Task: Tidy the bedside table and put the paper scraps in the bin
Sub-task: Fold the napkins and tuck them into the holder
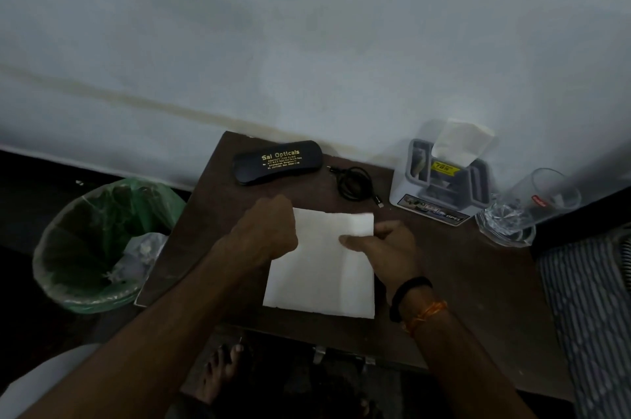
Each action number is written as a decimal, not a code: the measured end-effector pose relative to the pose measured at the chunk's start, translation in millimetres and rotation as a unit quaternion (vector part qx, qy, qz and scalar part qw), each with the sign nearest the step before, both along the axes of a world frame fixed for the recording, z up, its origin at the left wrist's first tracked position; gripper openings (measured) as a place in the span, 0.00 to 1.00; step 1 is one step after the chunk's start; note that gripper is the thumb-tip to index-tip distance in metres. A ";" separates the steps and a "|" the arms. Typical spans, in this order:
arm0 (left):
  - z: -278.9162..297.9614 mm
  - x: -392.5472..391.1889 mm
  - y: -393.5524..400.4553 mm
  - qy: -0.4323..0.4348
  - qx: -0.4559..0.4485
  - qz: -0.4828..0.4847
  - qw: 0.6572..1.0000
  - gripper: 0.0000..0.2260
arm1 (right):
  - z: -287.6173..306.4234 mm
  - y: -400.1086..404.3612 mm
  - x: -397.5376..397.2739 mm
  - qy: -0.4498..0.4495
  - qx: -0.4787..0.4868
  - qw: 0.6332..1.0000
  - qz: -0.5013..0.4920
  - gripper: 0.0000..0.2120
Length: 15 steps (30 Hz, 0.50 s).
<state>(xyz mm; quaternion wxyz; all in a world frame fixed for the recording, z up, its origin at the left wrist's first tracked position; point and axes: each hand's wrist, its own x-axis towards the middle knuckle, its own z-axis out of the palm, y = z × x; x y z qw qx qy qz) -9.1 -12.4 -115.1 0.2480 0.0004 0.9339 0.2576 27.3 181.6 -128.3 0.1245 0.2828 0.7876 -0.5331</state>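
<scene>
Bare tabletop (pixel 454 268) right of the paper (pixel 324 268); spectacle case (pixel 276 162), cable (pixel 355 183) and box (pixel 440 182) crowd the back.

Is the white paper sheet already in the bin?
No, the white paper sheet lies on the table, held by both hands, while the bin stands beside it.

Matt white paper sheet (pixel 321 268) on dark wood-look table (pixel 454 285). Smooth, faintly glossy black plastic spectacle case (pixel 276 162) at far edge. Clear glass tumbler (pixel 532 203) far right. Thin crinkled green plastic liner in bin (pixel 99 247), left.
</scene>
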 end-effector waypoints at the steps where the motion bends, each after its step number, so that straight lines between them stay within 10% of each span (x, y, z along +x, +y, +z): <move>1: -0.4 -0.5 -0.8 -0.003 0.001 -0.005 1.000 0.12 | 1.2 -0.1 0.0 -0.006 -0.039 0.999 -0.018 0.33; 4: 1.8 -1.6 -0.6 -0.013 0.005 -0.013 1.000 0.11 | 4.8 0.4 1.5 -0.020 -0.115 0.992 -0.038 0.45; 9: 4.5 -0.7 0.3 0.006 0.002 -0.010 1.000 0.04 | 7.7 4.7 3.7 -0.023 -0.137 0.990 0.017 0.20; 15: 5.8 -2.1 -2.4 -0.010 0.015 -0.009 1.000 0.11 | 9.2 3.0 5.9 -0.008 -0.143 0.986 0.083 0.13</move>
